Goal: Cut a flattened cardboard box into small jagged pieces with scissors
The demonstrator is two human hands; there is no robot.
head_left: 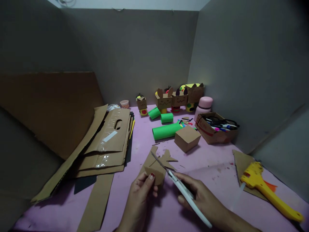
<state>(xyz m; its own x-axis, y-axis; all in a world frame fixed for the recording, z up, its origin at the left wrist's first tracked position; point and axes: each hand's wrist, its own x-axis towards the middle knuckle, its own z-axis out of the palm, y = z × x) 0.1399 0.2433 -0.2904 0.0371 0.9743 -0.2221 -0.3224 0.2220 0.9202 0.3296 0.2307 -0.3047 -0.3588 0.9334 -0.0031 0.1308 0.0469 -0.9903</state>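
My left hand (142, 193) pinches a piece of brown cardboard (155, 172) between thumb and fingers, just above the pink tabletop. My right hand (199, 193) grips white-handled scissors (184, 190). Their dark blades point up and left and lie across the cardboard beside my left thumb. Whether the blades are parted is hard to make out. Small cardboard offcuts (167, 156) lie just beyond the held piece. Behind them sits a closed cardboard box (187, 138), next to a long green paper tube (166, 130).
Flattened cardboard sheets (106, 138) are stacked at left. A yellow glue gun (260, 185) rests at right on a cardboard piece. A box of pens (214, 137), a pink bottle (204, 106), short green tubes (166, 118) and cardboard animal figures (164, 101) stand farther back. Grey walls enclose the table.
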